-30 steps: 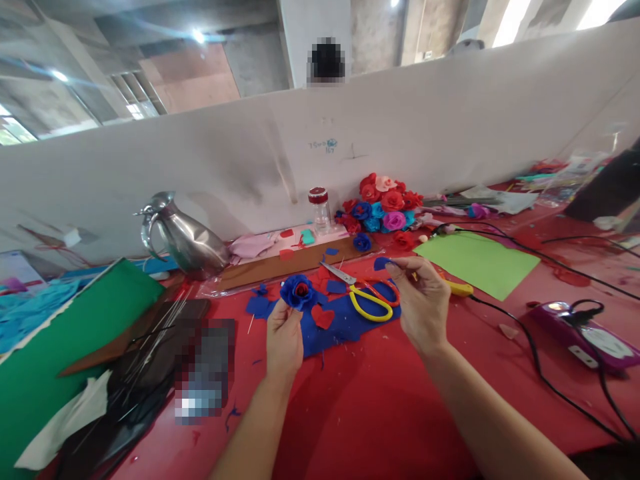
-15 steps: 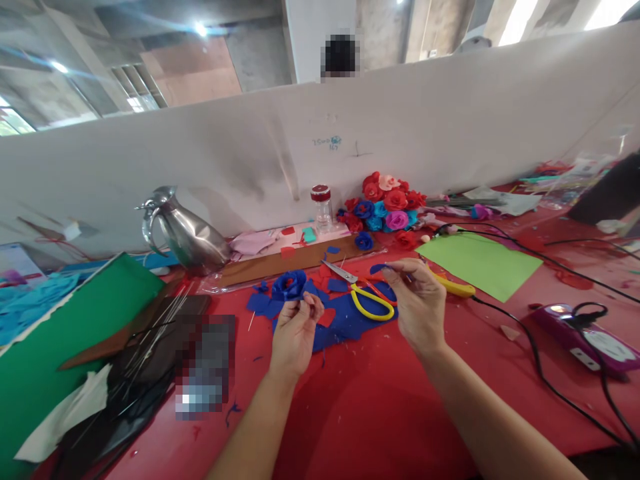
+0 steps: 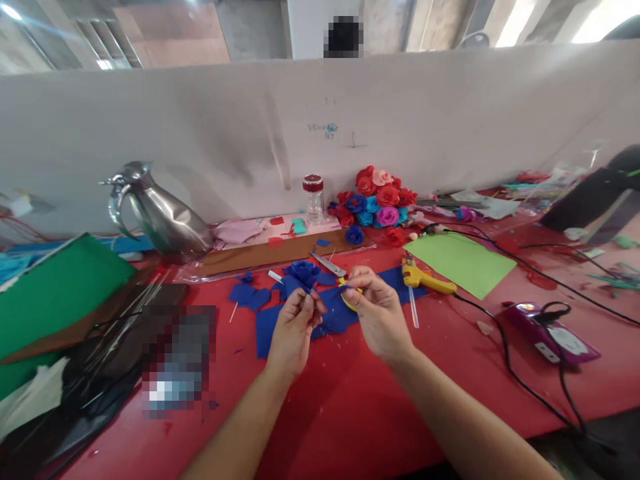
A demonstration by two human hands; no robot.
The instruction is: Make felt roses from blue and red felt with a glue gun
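Between the closed fingertips of my left hand [image 3: 294, 328] is a blue paper flower [image 3: 302, 270], its ruffled head just above the fingers. My right hand [image 3: 384, 319] pinches a small blue paper petal [image 3: 344, 288] a short way to the right of the flower. Behind the hands lie scissors [image 3: 331, 265], blades toward the far left, their yellow handles mostly hidden by my right hand. Blue paper sheets and scraps [image 3: 267, 328] spread on the table under both hands. A yellow glue gun [image 3: 430, 279] with a clear stick lies right of my right hand.
Finished paper flowers [image 3: 383, 200] are heaped at the back, near a red-lidded glass jar [image 3: 314, 200] and a steel jug [image 3: 163, 217]. Green paper [image 3: 460, 260] and a purple power strip [image 3: 550, 333] with cables lie right. A green board [image 3: 60, 300] is at left.
My right hand has moved left with the petal, closer to the flower in my left hand. The glue gun now shows fully beside it. The whole view has shifted slightly.
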